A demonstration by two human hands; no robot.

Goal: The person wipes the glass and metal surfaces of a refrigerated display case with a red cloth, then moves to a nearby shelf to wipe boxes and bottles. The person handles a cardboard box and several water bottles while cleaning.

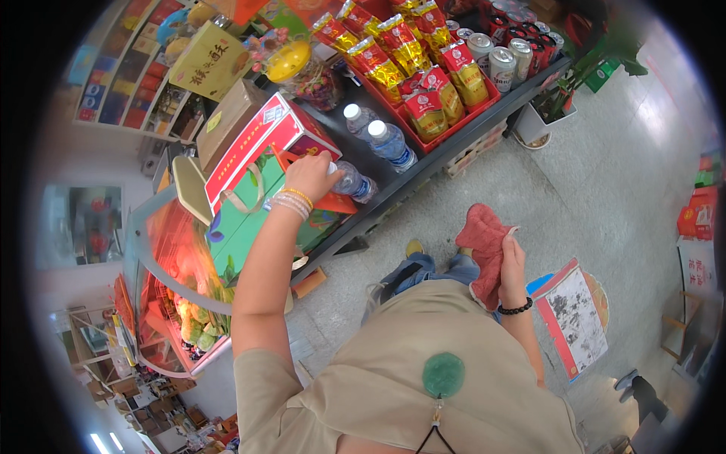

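Observation:
My left hand (311,176) grips the white cap end of a clear plastic water bottle (356,183) at the edge of a dark counter. Two more water bottles (391,146) with white caps stand just behind it. Against my left wrist side is a green gift box (244,227) with a rope handle, beside a red and white carton (255,142). Off the counter, over the floor, my right hand (513,269) holds a crumpled red cloth (486,249), which hangs partly in front of my shirt.
A red tray (442,139) of foil packets and several drink cans (502,68) stand along the dark counter (417,170). A lit glass display case (187,295) is at the left. A potted plant (539,119) and flattened cardboard (573,318) are on the floor; another person's leg (646,397) shows lower right.

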